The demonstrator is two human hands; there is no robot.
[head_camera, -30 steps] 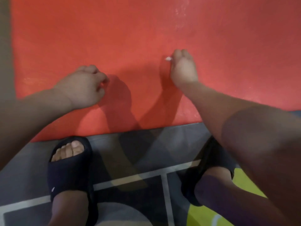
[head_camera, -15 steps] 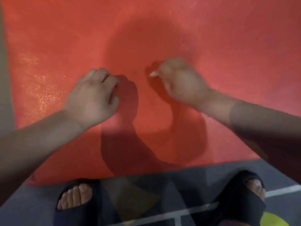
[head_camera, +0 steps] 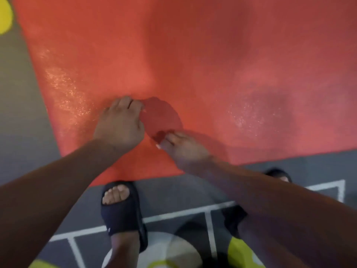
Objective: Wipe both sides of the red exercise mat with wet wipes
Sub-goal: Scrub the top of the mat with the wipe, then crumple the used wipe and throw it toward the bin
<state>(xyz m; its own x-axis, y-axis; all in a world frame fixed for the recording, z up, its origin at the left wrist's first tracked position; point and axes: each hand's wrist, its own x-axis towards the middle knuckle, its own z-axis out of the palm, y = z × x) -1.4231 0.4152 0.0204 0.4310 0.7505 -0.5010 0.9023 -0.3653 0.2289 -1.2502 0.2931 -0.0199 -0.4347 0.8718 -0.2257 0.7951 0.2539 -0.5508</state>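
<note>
The red exercise mat (head_camera: 212, 64) lies flat on the floor and fills the upper view, with wet glistening patches at its left and right. My left hand (head_camera: 119, 124) rests on the mat near its front edge, fingers curled under, and nothing shows in it. My right hand (head_camera: 183, 149) presses on the mat just right of it, fingers curled round a wet wipe (head_camera: 158, 146). Only a small white corner of the wipe shows at the thumb side.
My feet in black slides (head_camera: 121, 213) stand on the grey floor just in front of the mat's front edge; the right foot (head_camera: 278, 174) is mostly hidden by my arm. White lines (head_camera: 183, 212) and yellow patches (head_camera: 239, 252) mark the floor.
My right hand has swept back towards me and to the left across the mat, ending close beside my left hand. My view has shifted, bringing the mat's front edge and my feet into sight.
</note>
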